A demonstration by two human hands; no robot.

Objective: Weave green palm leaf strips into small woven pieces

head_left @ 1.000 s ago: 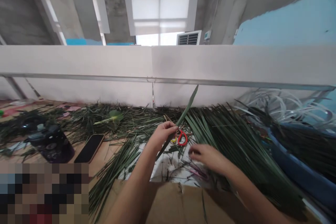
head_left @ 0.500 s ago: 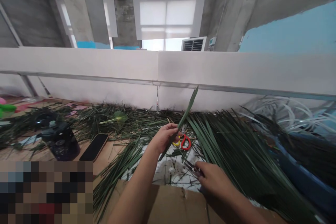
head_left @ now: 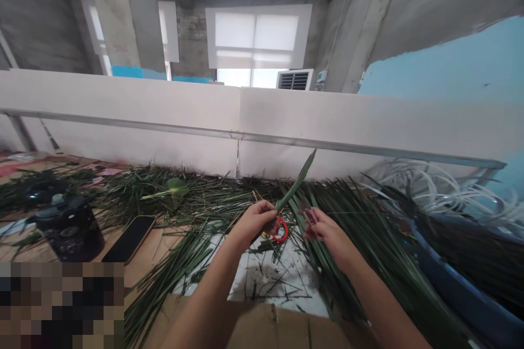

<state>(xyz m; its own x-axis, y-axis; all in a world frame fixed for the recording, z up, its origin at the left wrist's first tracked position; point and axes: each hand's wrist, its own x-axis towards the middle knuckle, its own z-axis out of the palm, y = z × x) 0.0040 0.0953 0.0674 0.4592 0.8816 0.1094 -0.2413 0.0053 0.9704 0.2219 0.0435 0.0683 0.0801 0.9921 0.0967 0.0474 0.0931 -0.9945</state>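
Left hand (head_left: pixel 257 220) pinching leaf (head_left: pixel 298 182), right hand (head_left: pixel 329 234) blurred

Head view, only one: leaf juts up and away from the left hand's fingertips, angled toward the right, far end unsupported. Right hand just beside it, fingers curled; can't tell if it's gripping anything. Red loop handle (head_left: pixel 285 229) just beside left fingertips, long leaf pile (head_left: pixel 376 251) by right hand. Risks: right hand knocking the leaf could bend it or twist it loose; fingers might snag the handle or pile.
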